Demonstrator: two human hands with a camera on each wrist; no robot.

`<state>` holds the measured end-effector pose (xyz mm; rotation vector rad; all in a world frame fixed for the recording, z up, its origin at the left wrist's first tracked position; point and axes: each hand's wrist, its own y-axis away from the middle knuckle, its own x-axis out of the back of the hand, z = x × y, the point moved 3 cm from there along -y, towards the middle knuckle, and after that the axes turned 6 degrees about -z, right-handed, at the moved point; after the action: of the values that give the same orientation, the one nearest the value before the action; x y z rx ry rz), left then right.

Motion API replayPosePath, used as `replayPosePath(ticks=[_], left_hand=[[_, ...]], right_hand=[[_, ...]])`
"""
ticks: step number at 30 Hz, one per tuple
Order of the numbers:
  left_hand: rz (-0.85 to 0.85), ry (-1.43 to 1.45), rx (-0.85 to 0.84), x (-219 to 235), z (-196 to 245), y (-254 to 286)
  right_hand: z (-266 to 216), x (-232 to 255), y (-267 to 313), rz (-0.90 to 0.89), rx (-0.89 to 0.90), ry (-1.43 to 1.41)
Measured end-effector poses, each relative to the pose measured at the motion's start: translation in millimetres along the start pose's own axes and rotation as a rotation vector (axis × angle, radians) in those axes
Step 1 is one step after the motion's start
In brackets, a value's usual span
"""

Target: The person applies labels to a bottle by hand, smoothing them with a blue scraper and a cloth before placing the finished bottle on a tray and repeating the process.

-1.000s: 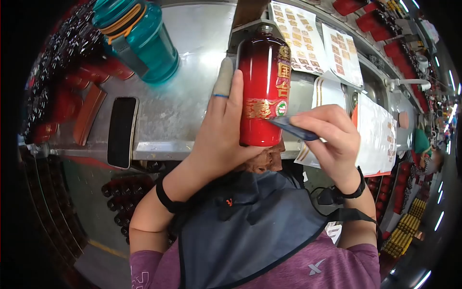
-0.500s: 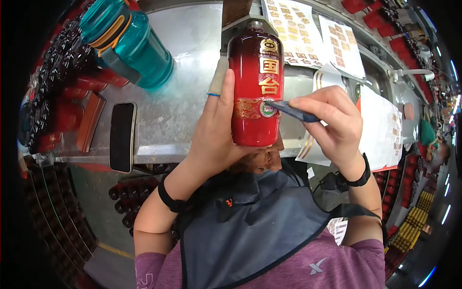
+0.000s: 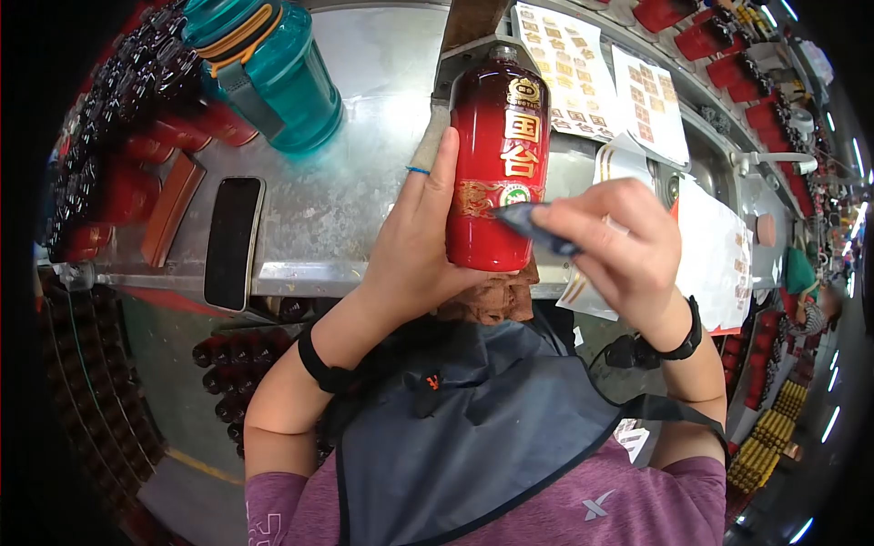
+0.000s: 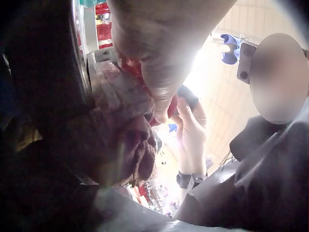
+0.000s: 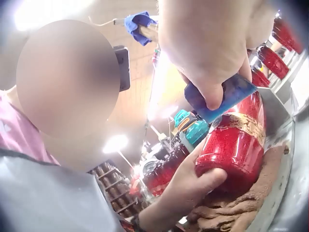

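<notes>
A glossy red bottle with gold characters, a gold band and a round green-and-white sticker lies on its side, neck pointing away. My left hand holds it, fingers along the left side and thumb at the base; a cloth-like cover sits on one finger. Between thumb and fingers, my right hand pinches a flat blue scraper, its tip at the band beside the sticker. In the right wrist view the scraper's long blue edge overlaps the bottle's side. A brown cloth lies under the base.
On the metal table are a phone, a reddish-brown case and a teal water bottle. Sheets of gold labels lie behind and to the right, near a sink tap. Several red bottles stand at left.
The red bottle has turned, bringing its characters from the right side to face up. The scraper has shifted from the round sticker to the lower band; its blur shows motion.
</notes>
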<state>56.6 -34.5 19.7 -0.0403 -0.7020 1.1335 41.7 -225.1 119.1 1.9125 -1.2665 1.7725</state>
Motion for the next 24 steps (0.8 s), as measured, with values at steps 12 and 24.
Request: replayPosePath(ticks=[12,24], left_hand=[[0.008,0.0,0.018,-2.1,-0.4,2.3],[-0.035,-0.063,0.075,-2.5,4.1,9.2]], right_hand=[[-27.0,-2.5,-5.4,-0.077,0.033,-0.003],[-13.6,16.3,21.3,-0.226,-0.302,-0.441]])
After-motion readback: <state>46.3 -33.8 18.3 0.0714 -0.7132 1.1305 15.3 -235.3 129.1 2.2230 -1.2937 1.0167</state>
